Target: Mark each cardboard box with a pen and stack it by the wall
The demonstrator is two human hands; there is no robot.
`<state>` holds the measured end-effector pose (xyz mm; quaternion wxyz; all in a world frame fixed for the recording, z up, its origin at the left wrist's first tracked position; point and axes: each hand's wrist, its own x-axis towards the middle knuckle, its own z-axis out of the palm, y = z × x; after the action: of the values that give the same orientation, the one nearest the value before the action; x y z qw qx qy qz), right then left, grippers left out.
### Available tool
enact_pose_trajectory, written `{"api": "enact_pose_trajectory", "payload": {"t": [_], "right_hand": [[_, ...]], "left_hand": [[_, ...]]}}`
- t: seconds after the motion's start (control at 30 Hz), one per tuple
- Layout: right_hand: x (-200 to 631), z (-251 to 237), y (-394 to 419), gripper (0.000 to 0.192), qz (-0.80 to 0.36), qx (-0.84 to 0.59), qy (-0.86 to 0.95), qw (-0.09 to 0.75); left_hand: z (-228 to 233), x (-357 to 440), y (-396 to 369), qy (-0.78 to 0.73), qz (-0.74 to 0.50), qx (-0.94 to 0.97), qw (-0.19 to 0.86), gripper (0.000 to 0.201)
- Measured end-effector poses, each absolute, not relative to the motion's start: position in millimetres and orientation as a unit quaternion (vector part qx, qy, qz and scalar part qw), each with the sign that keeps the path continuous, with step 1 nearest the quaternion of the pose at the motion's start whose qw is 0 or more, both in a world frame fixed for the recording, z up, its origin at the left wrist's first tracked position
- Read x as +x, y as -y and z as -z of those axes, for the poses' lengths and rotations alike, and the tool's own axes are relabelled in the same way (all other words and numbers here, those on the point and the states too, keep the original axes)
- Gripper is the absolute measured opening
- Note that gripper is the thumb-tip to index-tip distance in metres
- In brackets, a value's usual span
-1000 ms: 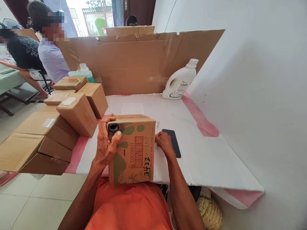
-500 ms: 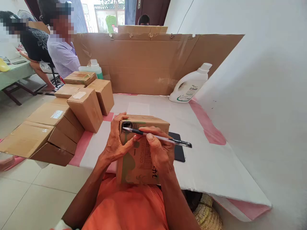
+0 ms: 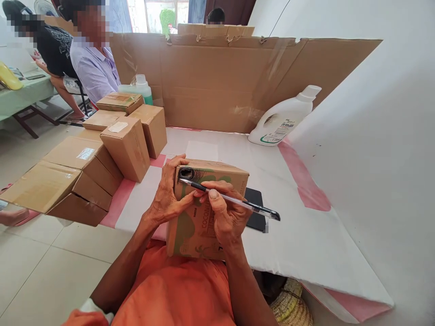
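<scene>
A cardboard coconut box (image 3: 195,226) with green print stands tilted against my body at the near edge of the white-covered table (image 3: 292,235). My left hand (image 3: 168,197) grips its left side by the dark handle hole. My right hand (image 3: 224,213) lies over the printed face and holds a pen (image 3: 234,201), with the tip pointing at the hole near the box's top left corner. A black phone (image 3: 256,213) lies flat just behind my right hand.
Several plain brown boxes (image 3: 125,147) are stacked at the table's left. A white detergent bottle (image 3: 283,118) and a green bottle (image 3: 139,87) stand by the cardboard screen (image 3: 217,81). Two people sit at back left. A woven basket (image 3: 292,305) sits under the table.
My right hand has come from beside the box onto its front, now with a pen in it. The box and my left hand hardly moved; the view has shifted slightly.
</scene>
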<state>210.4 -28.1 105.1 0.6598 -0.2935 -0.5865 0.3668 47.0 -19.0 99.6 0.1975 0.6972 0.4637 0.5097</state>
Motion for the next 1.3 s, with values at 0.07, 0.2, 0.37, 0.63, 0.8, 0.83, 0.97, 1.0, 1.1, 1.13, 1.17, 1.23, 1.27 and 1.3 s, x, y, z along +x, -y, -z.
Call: {"api": "enact_pose_trajectory", "payload": {"t": [0.07,0.2,0.37,0.63,0.8,0.83,0.97,1.0,1.1,1.13,1.17,1.23,1.27,1.3], "right_hand": [[211.2,-105.1,28.8,0.019,-0.359,-0.298,0.593,0.657],[213.3,-104.2,29.2,0.021,-0.348,-0.299,0.613,0.644],[214.1,-102.8,29.5,0.022,-0.337,-0.303,0.630,0.631],[215.8,-104.6,30.3,0.023,-0.320,-0.303,0.654,0.615],[217.2,-106.0,30.0,0.021,-0.322,-0.305,0.653,0.614],[217.4,-106.2,30.2,0.021,-0.320,-0.307,0.653,0.614],[219.0,-106.0,30.7,0.020,-0.310,-0.314,0.641,0.628],[219.7,-105.7,30.8,0.020,-0.311,-0.314,0.635,0.633],[223.2,-105.4,31.1,0.020,-0.306,-0.319,0.616,0.652],[224.8,-105.9,31.3,0.020,-0.294,-0.326,0.613,0.657],[226.3,-106.8,31.5,0.020,-0.278,-0.335,0.612,0.660],[229.0,-109.6,32.0,0.020,-0.236,-0.354,0.619,0.660],[229.7,-111.1,32.1,0.019,-0.215,-0.362,0.624,0.658],[229.7,-112.5,32.3,0.019,-0.197,-0.369,0.630,0.655]], "left_hand": [[-99.8,47.3,19.3,-0.466,-0.507,0.699,0.192,0.063],[-100.5,47.6,19.5,-0.471,-0.502,0.702,0.182,0.063],[-100.4,47.1,18.9,-0.463,-0.504,0.709,0.173,0.065],[-101.4,45.7,19.8,-0.458,-0.496,0.720,0.159,0.067],[-100.5,46.4,20.6,-0.458,-0.502,0.714,0.169,0.067],[-100.1,46.5,20.7,-0.461,-0.502,0.712,0.170,0.068],[-99.1,46.5,20.9,-0.460,-0.506,0.709,0.171,0.070],[-99.3,46.5,21.0,-0.460,-0.506,0.709,0.173,0.070],[-100.2,46.9,21.8,-0.466,-0.502,0.706,0.182,0.069],[-100.5,47.2,22.1,-0.468,-0.502,0.704,0.184,0.068],[-100.6,47.4,22.3,-0.470,-0.502,0.702,0.185,0.067],[-100.6,47.7,22.5,-0.473,-0.501,0.700,0.187,0.066],[-100.6,47.7,22.6,-0.474,-0.500,0.700,0.187,0.066],[-100.6,47.6,22.6,-0.475,-0.499,0.700,0.188,0.066]]}}
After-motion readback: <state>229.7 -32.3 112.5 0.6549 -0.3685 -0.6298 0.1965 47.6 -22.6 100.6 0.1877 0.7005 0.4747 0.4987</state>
